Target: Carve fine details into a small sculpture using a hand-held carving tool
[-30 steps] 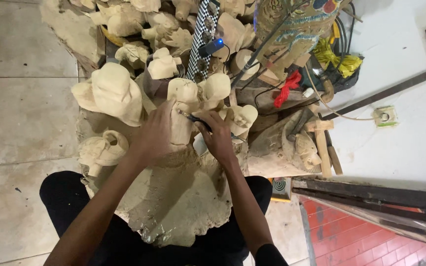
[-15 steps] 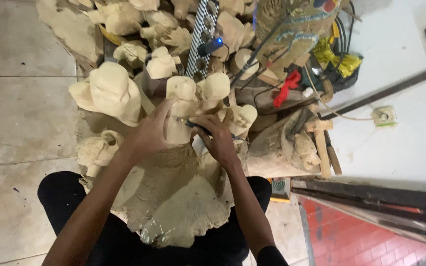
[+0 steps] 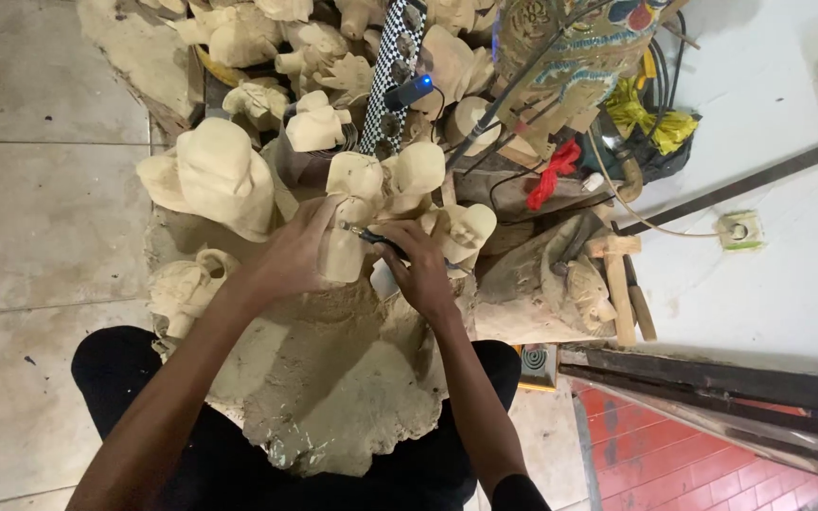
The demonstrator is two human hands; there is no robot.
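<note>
My left hand (image 3: 291, 260) wraps the pale, unfinished wooden carved figure (image 3: 345, 248), fingers clasped round it. My right hand (image 3: 420, 270) pinches a thin dark carving tool (image 3: 371, 236), tip at the figure just beyond my fingertips. Best: brace firmly, take shallow cuts.

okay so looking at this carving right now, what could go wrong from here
1. The right hand works a thin dark tool whose tip sits close to the left hand steadying the pale wooden figure; a slip could nick those fingers.
2. The carved slab rests across the person's lap, so it might shift under pressure.
3. Neighbouring carved figures crowd in and could get knocked.
</note>
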